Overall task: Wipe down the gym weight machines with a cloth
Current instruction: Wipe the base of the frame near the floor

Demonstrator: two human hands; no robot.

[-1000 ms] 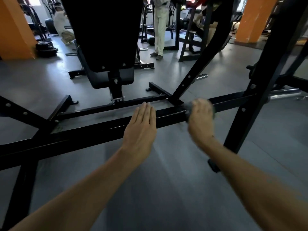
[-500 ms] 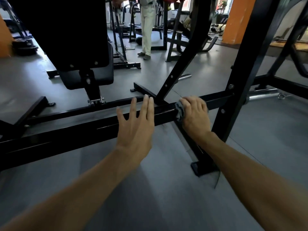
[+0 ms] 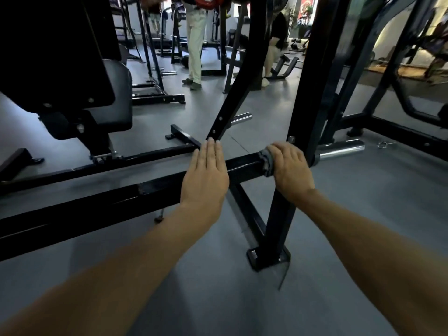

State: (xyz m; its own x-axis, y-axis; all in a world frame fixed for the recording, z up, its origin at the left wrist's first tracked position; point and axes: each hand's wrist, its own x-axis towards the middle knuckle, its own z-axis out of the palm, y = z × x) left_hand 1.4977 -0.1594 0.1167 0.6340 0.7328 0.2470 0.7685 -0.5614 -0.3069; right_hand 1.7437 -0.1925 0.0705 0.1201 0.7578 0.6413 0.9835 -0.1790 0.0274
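- The right hand [image 3: 289, 169] grips a grey cloth [image 3: 265, 161], its fingers curled over the top of the horizontal black crossbar [image 3: 244, 166] with the cloth pressed between palm and steel.
- Only a folded edge of the cloth shows, on the side of the right hand that faces the left hand; the rest is hidden under the palm.
- The left hand [image 3: 206, 175] lies flat on the same crossbar, fingers straight and close together, holding nothing; its fingertips reach past the far edge of the bar.
- The two hands are near each other on the crossbar, with a short bare stretch of bar between them.
- Just beyond the right hand, the crossbar meets a thick black upright post [image 3: 312, 98], which slants down to a foot plate [image 3: 268, 259] on the grey floor [image 3: 218, 299].
- A chrome weight peg [image 3: 339, 150] sticks out from the upright on the side away from the crossbar.
- A thinner slanted strut [image 3: 232, 100] with bolt holes rises from behind the crossbar, just past the left hand's fingertips.
- Further along the crossbar from the left hand, behind it, a black padded seat [image 3: 114, 98] sits under a dark back pad [image 3: 55, 49].
- Far behind the crossbar, a person in pale trousers [image 3: 195, 44] stands among other black machine frames.
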